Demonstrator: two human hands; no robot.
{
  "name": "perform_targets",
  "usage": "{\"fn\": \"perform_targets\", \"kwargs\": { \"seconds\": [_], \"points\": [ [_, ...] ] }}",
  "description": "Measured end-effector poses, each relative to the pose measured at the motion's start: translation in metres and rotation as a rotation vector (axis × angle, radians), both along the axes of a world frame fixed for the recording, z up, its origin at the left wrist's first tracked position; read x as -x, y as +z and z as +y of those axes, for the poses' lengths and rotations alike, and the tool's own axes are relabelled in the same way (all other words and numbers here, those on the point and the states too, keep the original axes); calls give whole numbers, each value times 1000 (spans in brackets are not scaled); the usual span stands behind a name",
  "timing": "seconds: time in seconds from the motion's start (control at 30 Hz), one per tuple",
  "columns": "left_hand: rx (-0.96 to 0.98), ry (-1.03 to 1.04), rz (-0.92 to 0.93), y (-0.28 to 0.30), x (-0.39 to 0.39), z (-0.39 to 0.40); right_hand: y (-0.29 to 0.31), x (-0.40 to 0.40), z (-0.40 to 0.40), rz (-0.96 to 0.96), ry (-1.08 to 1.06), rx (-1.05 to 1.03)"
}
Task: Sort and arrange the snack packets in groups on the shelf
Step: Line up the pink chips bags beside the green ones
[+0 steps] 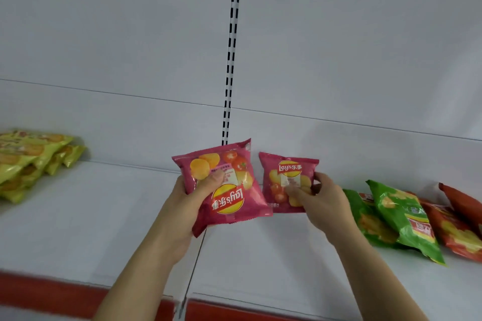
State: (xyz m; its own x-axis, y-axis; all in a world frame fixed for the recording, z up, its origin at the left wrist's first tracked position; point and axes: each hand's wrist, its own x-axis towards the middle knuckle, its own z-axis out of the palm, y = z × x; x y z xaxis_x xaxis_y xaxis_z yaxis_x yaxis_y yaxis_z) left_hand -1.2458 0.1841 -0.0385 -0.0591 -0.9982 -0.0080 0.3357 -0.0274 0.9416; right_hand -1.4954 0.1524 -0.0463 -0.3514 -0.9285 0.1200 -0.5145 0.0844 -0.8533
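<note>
My left hand grips a pink chip packet turned upside down, thumb across its front, above the middle of the white shelf. My right hand pinches a second, smaller-looking pink packet held upright just to the right of the first; the two packets nearly touch. A pile of yellow packets lies at the far left of the shelf. Two green packets and several orange-red packets lie overlapping at the right.
A slotted upright runs down the white back panel behind the pink packets. A seam splits the shelf into two boards. The red front edge strip runs along the bottom.
</note>
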Motion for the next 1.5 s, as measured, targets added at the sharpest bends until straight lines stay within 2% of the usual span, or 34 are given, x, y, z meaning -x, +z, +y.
{"fn": "perform_targets", "kwargs": {
  "seconds": [0.07,0.2,0.3,0.4,0.53,0.63,0.77,0.83,0.9,1.0,1.2,1.33,1.5],
  "points": [
    [-8,-73,94,6,-6,9,5,-23,16,-61,129,75],
    [25,-71,112,7,-28,20,5,-73,35,-60,314,181],
    [32,-51,120,3,-63,24,5,-108,39,-154,436,156],
    [42,-23,117,4,-108,29,5,-153,35,-141,501,112],
    [73,14,96,0,-179,31,-1,-224,22,-96,473,108],
    [100,28,83,-1,-248,42,-2,-281,9,-103,325,134],
    [146,-67,-80,-1,-341,34,-2,-349,-18,-174,170,82],
    [154,-52,-101,-2,-370,30,-7,-375,-33,-195,147,48],
    [96,30,-37,11,-376,24,-12,-394,-47,-219,134,14],
    [62,47,47,16,-393,27,-20,-405,-66,-164,109,-6],
    [61,-20,2,15,-402,15,-24,-397,-87,84,28,-55],
    [41,-55,27,16,-399,8,-26,-389,-98,228,75,-94],
    [38,-60,-7,16,-390,2,-33,-391,-102,316,67,-28]
  ]
}}
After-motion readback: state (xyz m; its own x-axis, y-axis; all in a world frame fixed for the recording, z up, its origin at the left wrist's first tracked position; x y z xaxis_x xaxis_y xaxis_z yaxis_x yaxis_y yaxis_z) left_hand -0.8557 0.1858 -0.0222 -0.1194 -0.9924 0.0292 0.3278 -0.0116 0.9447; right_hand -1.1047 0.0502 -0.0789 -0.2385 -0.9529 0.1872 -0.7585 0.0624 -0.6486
